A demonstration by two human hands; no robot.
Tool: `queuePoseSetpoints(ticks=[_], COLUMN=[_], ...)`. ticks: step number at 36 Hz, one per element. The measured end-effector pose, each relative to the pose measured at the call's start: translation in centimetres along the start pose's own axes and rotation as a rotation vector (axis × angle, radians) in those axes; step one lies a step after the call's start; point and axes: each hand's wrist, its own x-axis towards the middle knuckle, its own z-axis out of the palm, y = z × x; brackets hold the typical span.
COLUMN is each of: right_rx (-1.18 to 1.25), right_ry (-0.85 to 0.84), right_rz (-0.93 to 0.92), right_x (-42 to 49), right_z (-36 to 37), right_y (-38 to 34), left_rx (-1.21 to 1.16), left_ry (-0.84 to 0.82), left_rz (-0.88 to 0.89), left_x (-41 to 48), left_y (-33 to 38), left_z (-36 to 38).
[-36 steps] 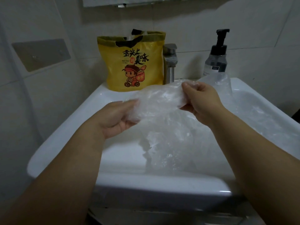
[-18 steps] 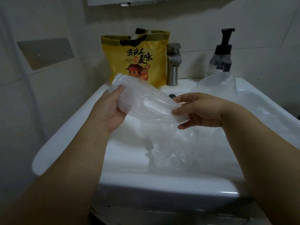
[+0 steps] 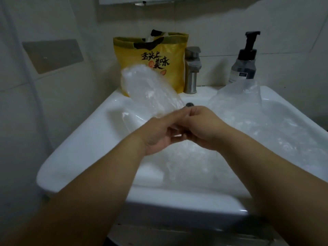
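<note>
White-tiled bathroom, head view: your left hand (image 3: 159,134) and right hand (image 3: 204,128) meet in front of the faucet (image 3: 192,68), over the sink (image 3: 79,139). Both pinch the clear plastic bag (image 3: 150,93), whose rolled end juts up left of the faucet, before the yellow bag (image 3: 175,50). You seem mid-fold. Next, bring that end down without loosening either pinch.

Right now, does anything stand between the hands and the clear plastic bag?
Nothing visible does. The left hand and the right hand both pinch the clear plastic bag directly, close together above the sink.
</note>
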Motion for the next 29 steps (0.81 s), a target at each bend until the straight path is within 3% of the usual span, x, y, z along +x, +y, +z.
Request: queuePoseSetpoints(ticks=[4,11,19,21,25,27,29], right_rx=[-0.146,-0.28,-0.231,-0.158,0.27,0.39,0.356], right_ry=[0.018,-0.119,-0.152,-0.191,-0.262,-0.214,-0.133], right_rz=[-0.003,0.143,0.156,0.127,0.118,0.115,0.093], right_x=[0.1,-0.1,-0.5,-0.7,-0.9,-0.8,-0.7], right_z=[0.0,-0.8,-1.4,-1.2,-1.6,-2.1,-2.3], right_y=[0.7,0.8,-0.1,-0.4,-1.7,-2.1,-1.9], left_rx=[-0.159,-0.426,-0.527,-0.531,-0.591,-0.607,-0.586], left_ry=[0.191,0.421,0.426,0.396,0.385,0.402,0.42], left_rz=[0.081,0.226,0.334,0.272,0.071,0.029,0.006], left_x=[0.9,0.4,-0.5,-0.5,-0.6,-0.7,-0.6], left_y=[0.6,2.0,2.7,2.6,2.4,2.4,2.4], left_z=[-1.1,-3.8,-5.3,-5.7,-6.1,-6.2,-6.3])
